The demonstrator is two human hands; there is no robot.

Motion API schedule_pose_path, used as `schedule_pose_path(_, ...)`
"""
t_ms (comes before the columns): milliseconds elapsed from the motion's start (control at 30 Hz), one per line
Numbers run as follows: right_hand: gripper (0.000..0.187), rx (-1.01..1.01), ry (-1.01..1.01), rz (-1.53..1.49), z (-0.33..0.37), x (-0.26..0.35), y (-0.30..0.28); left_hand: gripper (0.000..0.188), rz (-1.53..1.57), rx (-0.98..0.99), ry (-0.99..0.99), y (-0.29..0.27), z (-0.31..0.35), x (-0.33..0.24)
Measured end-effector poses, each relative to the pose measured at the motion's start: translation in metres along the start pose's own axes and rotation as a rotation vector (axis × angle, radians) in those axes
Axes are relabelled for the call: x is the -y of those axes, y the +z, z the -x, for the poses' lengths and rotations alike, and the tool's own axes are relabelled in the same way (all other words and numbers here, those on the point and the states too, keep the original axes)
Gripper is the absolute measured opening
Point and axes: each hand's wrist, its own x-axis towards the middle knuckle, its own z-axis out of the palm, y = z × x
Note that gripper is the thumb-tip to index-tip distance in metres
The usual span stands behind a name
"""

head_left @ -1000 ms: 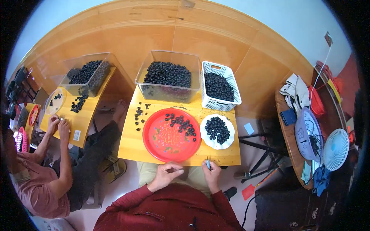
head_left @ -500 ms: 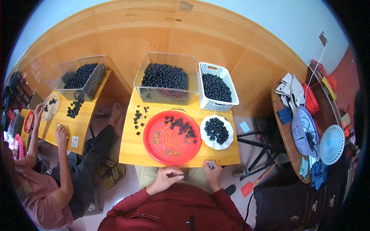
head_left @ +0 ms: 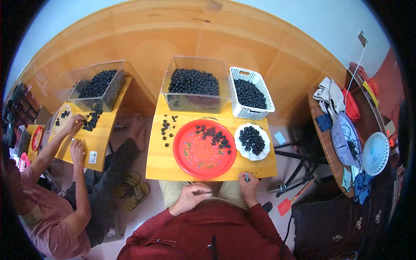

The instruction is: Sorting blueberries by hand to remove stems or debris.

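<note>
Below the table's near edge, my left hand (head_left: 193, 197) is closed in a pinch, and what sits at its fingertips is too small to make out. My right hand (head_left: 249, 188) is closed around a small tool with a blue-grey tip (head_left: 247, 177), its kind unclear, at the table's front edge. Ahead of both hands lies a round red tray (head_left: 186, 162) with small black balls (head_left: 215, 136) on its far right part. Beside it on the right, a white scalloped plate (head_left: 242, 152) holds a heap of the same balls.
A clear plastic bin (head_left: 197, 100) and a white slotted basket (head_left: 252, 113), both filled with black balls, stand at the table's back. Loose balls (head_left: 165, 127) lie left of the tray. A co-worker (head_left: 56, 212) sits at another table on the left. A fan (head_left: 375, 154) stands at right.
The view has shifted, so the tables sit slightly right and higher. The co-worker's far hand has moved from the clear plate to the balls beside it. My hands keep nearly the same pose.
</note>
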Motion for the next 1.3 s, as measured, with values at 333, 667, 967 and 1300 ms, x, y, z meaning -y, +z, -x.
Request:
schedule_pose_path(333,0.025,0.0,-0.013,0.0,-0.001,0.012,-0.006,0.012,-0.043,-0.007,0.042,0.001,0.0,-0.011)
schedule_pose_path(667,0.023,0.168,0.045,-0.09,-0.001,0.034,-0.028,0.013,-0.139,-0.022,0.014,0.037,-0.023,-0.019)
schedule_pose_path(967,0.023,0.343,-0.043,-0.387,0.0,0.017,-0.033,0.016,0.13,-0.139,-0.163,0.062,-0.037,-0.03)
schedule_pose_path(1300,0.026,0.458,-0.051,-0.601,-0.025,0.099,-0.077,0.017,0.622,-0.139,-0.26,0.085,-0.079,-0.045)
